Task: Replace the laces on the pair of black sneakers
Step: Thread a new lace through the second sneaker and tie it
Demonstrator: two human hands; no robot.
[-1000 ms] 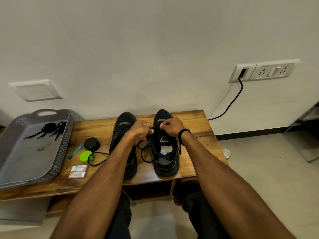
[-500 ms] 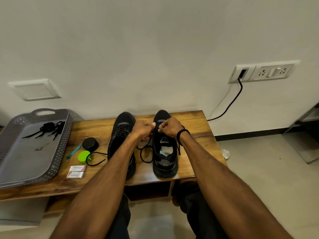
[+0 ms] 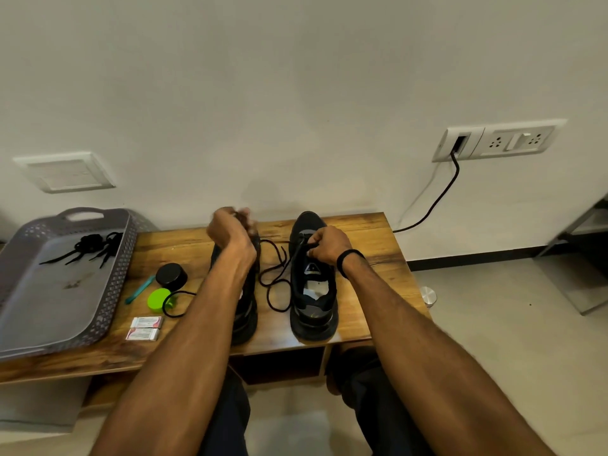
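my right hand (image 3: 329,245) pinches the soft limp lace (image 3: 275,274) at the sneaker (image 3: 314,292) eyelets, left hand (image 3: 230,232) blurred, grip unclear; best held near tip

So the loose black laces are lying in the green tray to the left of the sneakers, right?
Not quite. The tray is grey, not green, as the head view shows. The only green thing nearby is a small round lid beside it. The rest holds: the loose black laces lie in the tray, at its far end, to the left of the sneakers.
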